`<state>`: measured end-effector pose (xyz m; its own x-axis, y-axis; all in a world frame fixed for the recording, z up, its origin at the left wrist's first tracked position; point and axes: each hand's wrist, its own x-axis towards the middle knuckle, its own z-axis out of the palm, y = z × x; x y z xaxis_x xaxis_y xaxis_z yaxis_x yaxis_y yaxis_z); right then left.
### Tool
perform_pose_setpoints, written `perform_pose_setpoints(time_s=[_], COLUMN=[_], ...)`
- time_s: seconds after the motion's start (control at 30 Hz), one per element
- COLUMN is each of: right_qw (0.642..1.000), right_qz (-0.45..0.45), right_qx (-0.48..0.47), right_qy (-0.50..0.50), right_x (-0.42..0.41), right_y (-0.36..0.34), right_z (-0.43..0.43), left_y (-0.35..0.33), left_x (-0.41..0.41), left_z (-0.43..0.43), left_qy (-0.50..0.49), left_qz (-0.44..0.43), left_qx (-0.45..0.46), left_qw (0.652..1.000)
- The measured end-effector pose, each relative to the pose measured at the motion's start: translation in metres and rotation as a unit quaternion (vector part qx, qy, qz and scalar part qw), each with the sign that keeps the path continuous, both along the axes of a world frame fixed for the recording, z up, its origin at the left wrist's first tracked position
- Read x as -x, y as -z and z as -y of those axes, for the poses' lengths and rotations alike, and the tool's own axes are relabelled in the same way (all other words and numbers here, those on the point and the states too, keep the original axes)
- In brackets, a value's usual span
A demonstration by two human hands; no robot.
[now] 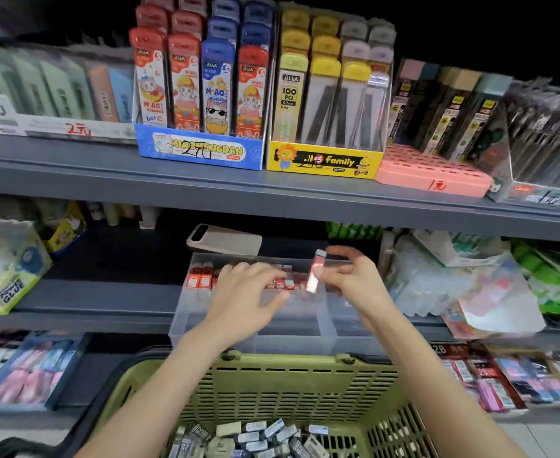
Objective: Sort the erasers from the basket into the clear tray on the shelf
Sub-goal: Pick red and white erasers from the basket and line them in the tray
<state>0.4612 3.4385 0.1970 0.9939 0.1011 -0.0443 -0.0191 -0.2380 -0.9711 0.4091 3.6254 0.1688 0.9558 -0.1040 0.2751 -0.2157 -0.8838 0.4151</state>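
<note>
Head view: both hands were up at the middle shelf, centre of the frame. The right hand (354,279) pinched a red-sleeved eraser (316,272) between thumb and fingertips. It held the eraser almost upright, pale end on top, above the right part of the clear tray (186,314).

The left hand (248,292) hovered palm down over the tray's middle. Its fingers were loosely spread and gripped nothing. The fingertips reached the row of red erasers (199,278) standing along the tray's back wall, but whether they touched could not be told.

At lower centre, the olive-green basket (272,385) sat just in front of the tray. A heap of grey and white erasers (255,436) lay in it at the bottom edge.

Behind the tray, a flat beige device (225,241) lay on the shelf. On the shelf above, at upper centre, a blue display box (202,150) stood beside a yellow display box (324,161).
</note>
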Motion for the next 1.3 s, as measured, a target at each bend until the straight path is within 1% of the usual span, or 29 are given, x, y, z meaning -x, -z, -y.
perform_pose_setpoints(time_s=[0.07, 0.13, 0.2, 0.27, 0.3, 0.37, 0.4, 0.5, 0.6, 0.77, 0.83, 0.87, 0.9, 0.93, 1.0, 1.03, 1.07, 1.1, 1.13, 1.17, 1.2, 1.23, 1.27, 1.3], right_qw=[0.999, 0.997, 0.994, 0.985, 0.974, 0.932, 0.913, 0.866, 0.835, 0.811, 0.789, 0.778, 0.775, 0.789, 0.839, 0.853, 0.864, 0.872, 0.881, 0.889, 0.896, 0.899, 0.897, 0.888], right_qz=[-0.011, -0.019, -0.031, -0.033, -0.026, -0.006, 0.007, 0.072, 0.126, 0.188, 0.207, 0.227, 0.260, 0.297, 0.372, 0.402, 0.414, 0.412, 0.397, 0.369, 0.332, 0.284, 0.228, 0.170], right_qx=[0.034, 0.067, 0.105, 0.167, 0.225, 0.361, 0.408, 0.495, 0.535, 0.554, 0.578, 0.585, 0.576, 0.537, 0.397, 0.332, 0.287, 0.263, 0.255, 0.257, 0.270, 0.296, 0.334, 0.379], right_qy=[0.013, 0.021, 0.028, 0.027, 0.014, -0.014, -0.018, -0.019, -0.031, -0.016, -0.018, -0.017, -0.012, -0.002, 0.019, 0.022, 0.012, -0.012, -0.046, -0.085, -0.123, -0.155, -0.180, -0.198], right_x=[-0.018, -0.029, -0.037, -0.041, -0.042, -0.039, -0.037, -0.031, -0.026, -0.021, -0.014, -0.008, -0.002, 0.007, 0.033, 0.049, 0.065, 0.081, 0.096, 0.109, 0.120, 0.129, 0.135, 0.139], right_y=[0.008, 0.013, 0.018, 0.019, 0.019, 0.018, 0.017, 0.017, 0.022, 0.029, 0.027, 0.025, 0.024, 0.024, 0.027, 0.031, 0.037, 0.045, 0.056, 0.070, 0.085, 0.102, 0.120, 0.138], right_z=[-0.001, -0.008, -0.017, -0.024, -0.027, -0.032, -0.034, -0.036, -0.032, -0.029, -0.025, -0.022, -0.018, -0.014, -0.005, -0.001, 0.003, 0.007, 0.011, 0.016, 0.020, 0.023, 0.027, 0.030], left_y=[0.006, 0.012, 0.016, 0.019, 0.021, 0.023, 0.023, 0.024, 0.025, 0.015, 0.009, 0.006, 0.003, 0.001, 0.003, 0.006, 0.011, 0.017, 0.024, 0.033, 0.043, 0.055, 0.067, 0.080], left_x=[-0.009, -0.017, -0.022, -0.024, -0.024, -0.024, -0.024, -0.024, -0.025, -0.019, -0.009, -0.002, 0.007, 0.019, 0.045, 0.059, 0.073, 0.087, 0.099, 0.109, 0.116, 0.121, 0.123, 0.124], left_z=[0.002, 0.004, 0.004, 0.003, 0.003, 0.002, 0.002, 0.001, 0.000, 0.001, -0.002, -0.004, -0.008, -0.012, -0.020, -0.023, -0.026, -0.027, -0.026, -0.025, -0.023, -0.021, -0.019, -0.018], left_qy=[0.025, 0.044, 0.045, 0.040, 0.037, 0.035, 0.034, 0.039, 0.042, 0.044, 0.045, 0.041, 0.036, 0.034, 0.033, 0.026, 0.013, 0.002, 0.000, 0.004, 0.015, 0.028, 0.043, 0.061], left_qz=[-0.048, -0.074, -0.091, -0.093, -0.088, -0.077, -0.073, -0.068, -0.074, -0.088, -0.072, -0.057, -0.035, -0.004, 0.089, 0.147, 0.195, 0.222, 0.230, 0.221, 0.193, 0.143, 0.072, -0.011], left_qx=[-0.086, -0.136, -0.156, -0.159, -0.162, -0.162, -0.158, -0.142, -0.130, -0.126, -0.121, -0.107, -0.079, -0.047, -0.007, 0.009, 0.028, 0.046, 0.060, 0.064, 0.058, 0.036, 0.001, -0.040], left_qw=[0.995, 0.987, 0.983, 0.982, 0.982, 0.983, 0.984, 0.987, 0.988, 0.987, 0.989, 0.992, 0.996, 0.998, 0.995, 0.989, 0.980, 0.974, 0.971, 0.973, 0.979, 0.989, 0.997, 0.997])
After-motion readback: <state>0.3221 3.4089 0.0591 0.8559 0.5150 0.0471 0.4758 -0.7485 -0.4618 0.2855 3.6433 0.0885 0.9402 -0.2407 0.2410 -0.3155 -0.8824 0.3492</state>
